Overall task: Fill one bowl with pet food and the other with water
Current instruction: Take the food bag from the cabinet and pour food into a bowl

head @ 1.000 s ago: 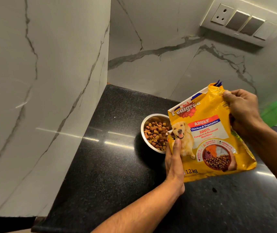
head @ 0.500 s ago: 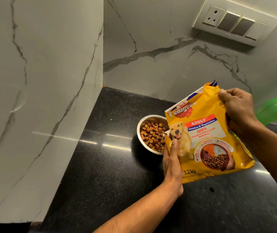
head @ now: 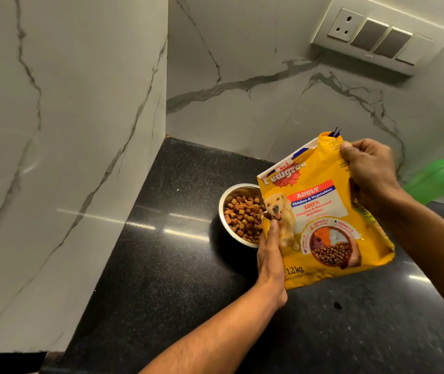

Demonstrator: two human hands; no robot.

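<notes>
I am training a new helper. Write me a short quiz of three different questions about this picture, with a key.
1. True or false: the steel bowl already holds kibble.
2. Which hand pinches the top corner of the bag? A) left hand B) right hand
3. Fill in: the green bottle lies at the ____ edge of the view.

Key: 1 true; 2 B; 3 right.
</notes>
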